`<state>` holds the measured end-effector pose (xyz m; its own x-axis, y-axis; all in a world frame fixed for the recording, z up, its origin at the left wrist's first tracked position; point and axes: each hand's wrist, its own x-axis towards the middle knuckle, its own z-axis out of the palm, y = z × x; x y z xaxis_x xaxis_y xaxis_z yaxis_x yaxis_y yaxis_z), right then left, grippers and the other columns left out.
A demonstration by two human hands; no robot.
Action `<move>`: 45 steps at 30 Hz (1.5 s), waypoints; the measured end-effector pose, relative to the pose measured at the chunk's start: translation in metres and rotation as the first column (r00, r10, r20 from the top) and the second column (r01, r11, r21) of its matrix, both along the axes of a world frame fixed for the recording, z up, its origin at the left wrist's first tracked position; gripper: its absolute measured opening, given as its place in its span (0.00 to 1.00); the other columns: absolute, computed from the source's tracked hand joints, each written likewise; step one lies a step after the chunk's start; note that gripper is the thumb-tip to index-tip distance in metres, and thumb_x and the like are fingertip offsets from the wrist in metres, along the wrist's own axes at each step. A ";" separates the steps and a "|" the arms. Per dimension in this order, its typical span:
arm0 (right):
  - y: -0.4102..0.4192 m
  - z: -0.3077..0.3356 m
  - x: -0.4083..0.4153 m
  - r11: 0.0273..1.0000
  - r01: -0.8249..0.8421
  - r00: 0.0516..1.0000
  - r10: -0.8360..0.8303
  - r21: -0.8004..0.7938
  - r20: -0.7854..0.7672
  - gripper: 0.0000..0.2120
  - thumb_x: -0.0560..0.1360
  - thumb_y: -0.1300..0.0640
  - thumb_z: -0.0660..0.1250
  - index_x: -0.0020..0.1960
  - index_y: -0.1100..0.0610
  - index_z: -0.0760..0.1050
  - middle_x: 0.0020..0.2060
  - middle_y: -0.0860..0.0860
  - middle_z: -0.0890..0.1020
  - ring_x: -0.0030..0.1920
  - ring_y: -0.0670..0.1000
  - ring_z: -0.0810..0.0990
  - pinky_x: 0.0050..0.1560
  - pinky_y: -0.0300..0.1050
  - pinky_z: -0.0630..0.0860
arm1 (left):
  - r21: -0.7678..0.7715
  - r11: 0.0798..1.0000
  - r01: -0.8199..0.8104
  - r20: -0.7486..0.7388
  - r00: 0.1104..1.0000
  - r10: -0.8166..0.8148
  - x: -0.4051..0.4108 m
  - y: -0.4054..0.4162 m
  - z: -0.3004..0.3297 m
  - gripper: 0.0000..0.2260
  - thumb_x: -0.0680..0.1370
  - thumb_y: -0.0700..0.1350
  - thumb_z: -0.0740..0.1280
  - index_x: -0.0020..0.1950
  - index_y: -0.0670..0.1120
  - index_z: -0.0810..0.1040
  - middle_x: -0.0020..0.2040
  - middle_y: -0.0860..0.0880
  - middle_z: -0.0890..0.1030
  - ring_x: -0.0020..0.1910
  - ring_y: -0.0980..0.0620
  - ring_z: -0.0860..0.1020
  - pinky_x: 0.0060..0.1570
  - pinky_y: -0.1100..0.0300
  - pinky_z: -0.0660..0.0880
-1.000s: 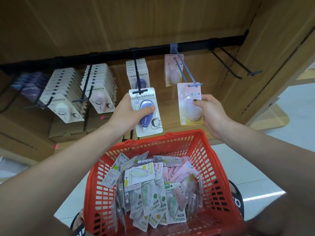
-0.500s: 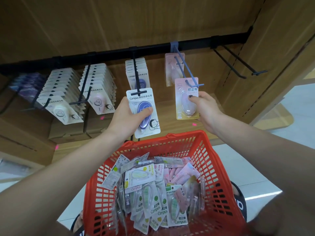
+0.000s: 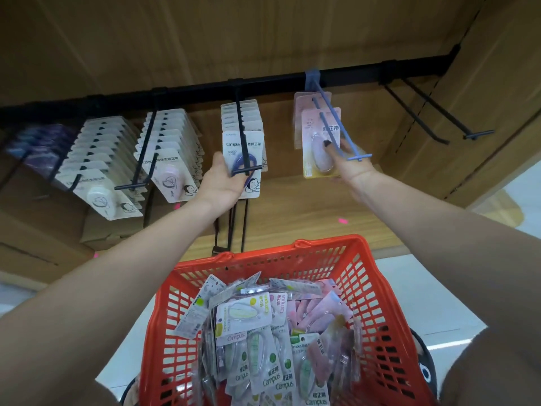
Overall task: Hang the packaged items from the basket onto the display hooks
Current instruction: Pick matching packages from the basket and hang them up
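Each hand holds one pack already on its hook: left hand (image 3: 224,183) grips the purple pack (image 3: 244,162), right hand (image 3: 349,167) the pink pack (image 3: 320,142); hooks run far-to-near.

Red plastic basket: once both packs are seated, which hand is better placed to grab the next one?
Probably the left. The red plastic basket sits lower centre; the left hand, holding the white blue-dispenser pack, is lower and nearer its rim than the right hand on the pink pack.
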<state>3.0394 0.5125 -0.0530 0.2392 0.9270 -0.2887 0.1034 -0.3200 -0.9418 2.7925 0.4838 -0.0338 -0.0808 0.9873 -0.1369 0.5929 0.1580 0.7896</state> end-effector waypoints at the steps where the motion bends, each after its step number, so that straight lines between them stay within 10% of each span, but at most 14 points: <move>1: 0.008 0.000 -0.001 1.000 0.009 0.999 -0.009 -0.016 -0.040 0.03 0.83 0.48 0.66 0.55 0.44 0.76 0.47 0.43 0.79 0.54 0.50 0.79 0.66 0.59 0.79 | -0.003 1.000 0.008 -0.038 0.999 -0.008 -0.002 0.004 -0.002 0.20 0.85 0.52 0.66 0.70 0.42 0.67 0.58 0.49 0.79 0.54 0.48 0.77 0.51 0.58 0.70; 5: 0.030 -0.002 -0.006 0.994 0.066 0.983 -0.080 -0.085 -0.167 0.10 0.85 0.50 0.64 0.62 0.54 0.70 0.57 0.51 0.79 0.60 0.57 0.79 0.50 0.45 0.83 | -0.014 0.998 0.060 -0.085 0.995 -0.061 -0.005 0.014 -0.006 0.20 0.86 0.54 0.63 0.71 0.42 0.65 0.59 0.48 0.78 0.54 0.48 0.76 0.51 0.56 0.70; 12: 0.047 -0.018 -0.012 0.994 0.028 0.991 -0.041 -0.105 -0.124 0.17 0.82 0.38 0.64 0.62 0.50 0.71 0.48 0.44 0.78 0.52 0.51 0.81 0.62 0.47 0.80 | -0.073 0.996 0.059 -0.081 0.995 -0.065 -0.009 0.021 -0.006 0.23 0.86 0.61 0.59 0.69 0.43 0.65 0.58 0.45 0.78 0.56 0.44 0.77 0.53 0.54 0.69; 17: 0.041 -0.025 -0.006 0.984 -0.013 0.988 -0.014 -0.176 -0.151 0.32 0.82 0.38 0.64 0.79 0.54 0.62 0.66 0.52 0.72 0.48 0.49 0.81 0.55 0.46 0.79 | -0.104 0.994 0.045 -0.121 0.991 -0.057 -0.010 0.016 -0.006 0.27 0.85 0.60 0.61 0.74 0.42 0.62 0.62 0.42 0.77 0.57 0.44 0.75 0.54 0.56 0.68; 22: -0.001 -0.035 -0.016 0.975 0.069 0.997 -0.072 -0.212 -0.006 0.16 0.81 0.49 0.69 0.62 0.58 0.72 0.51 0.58 0.79 0.37 0.53 0.82 0.43 0.50 0.83 | -0.146 0.989 0.006 -0.130 0.991 -0.025 -0.009 -0.012 -0.020 0.29 0.84 0.59 0.63 0.76 0.42 0.60 0.71 0.38 0.73 0.67 0.38 0.75 0.65 0.49 0.72; 25: -0.036 -0.050 -0.018 0.984 0.060 0.977 -0.023 -0.170 0.212 0.05 0.80 0.54 0.68 0.52 0.56 0.75 0.45 0.59 0.83 0.34 0.54 0.81 0.44 0.49 0.80 | -0.080 0.996 0.044 -0.182 0.982 -0.058 -0.005 -0.047 -0.032 0.22 0.84 0.53 0.66 0.68 0.40 0.64 0.64 0.38 0.73 0.58 0.40 0.76 0.55 0.53 0.70; 28: -0.075 -0.052 -0.015 0.993 -0.025 0.856 0.083 -0.120 0.510 0.02 0.79 0.55 0.68 0.48 0.53 0.76 0.43 0.54 0.83 0.45 0.54 0.79 0.55 0.45 0.76 | -0.122 0.975 0.183 -0.296 0.931 -0.212 -0.002 -0.089 -0.053 0.13 0.82 0.48 0.68 0.60 0.43 0.68 0.53 0.44 0.75 0.48 0.45 0.75 0.48 0.54 0.68; 31: -0.121 -0.056 -0.019 0.939 -0.271 0.770 0.343 -0.210 0.538 0.04 0.79 0.58 0.68 0.45 0.53 0.78 0.40 0.51 0.81 0.45 0.52 0.79 0.45 0.41 0.72 | -0.373 0.839 0.396 -0.376 0.762 -0.527 -0.004 -0.129 -0.087 0.07 0.82 0.46 0.67 0.56 0.47 0.71 0.54 0.45 0.80 0.52 0.45 0.79 0.50 0.52 0.75; 37: -0.196 -0.111 -0.026 0.546 -0.550 0.357 0.838 -0.632 0.413 0.18 0.77 0.61 0.69 0.67 0.57 0.76 0.55 0.52 0.80 0.56 0.55 0.80 0.47 0.42 0.74 | -0.657 0.555 0.510 -0.351 0.445 -0.824 -0.011 -0.201 -0.142 0.28 0.84 0.50 0.65 0.82 0.50 0.60 0.77 0.43 0.65 0.68 0.41 0.75 0.61 0.50 0.75; 40: -0.224 -0.130 -0.024 0.461 -0.569 0.265 0.887 -0.681 0.379 0.29 0.80 0.60 0.66 0.80 0.56 0.64 0.76 0.57 0.70 0.70 0.58 0.74 0.62 0.48 0.74 | -0.644 0.552 0.529 -0.357 0.431 -0.829 -0.011 -0.213 -0.151 0.32 0.83 0.49 0.67 0.84 0.56 0.55 0.80 0.40 0.55 0.61 0.40 0.78 0.55 0.50 0.76; 45: -0.250 -0.141 -0.023 0.376 -0.558 -0.025 0.883 -0.740 0.468 0.35 0.79 0.52 0.70 0.82 0.52 0.59 0.77 0.55 0.67 0.75 0.61 0.65 0.72 0.56 0.66 | -0.709 0.517 0.480 -0.333 0.418 -0.845 -0.021 -0.219 -0.154 0.37 0.83 0.50 0.67 0.85 0.60 0.48 0.83 0.36 0.51 0.59 0.40 0.81 0.54 0.51 0.78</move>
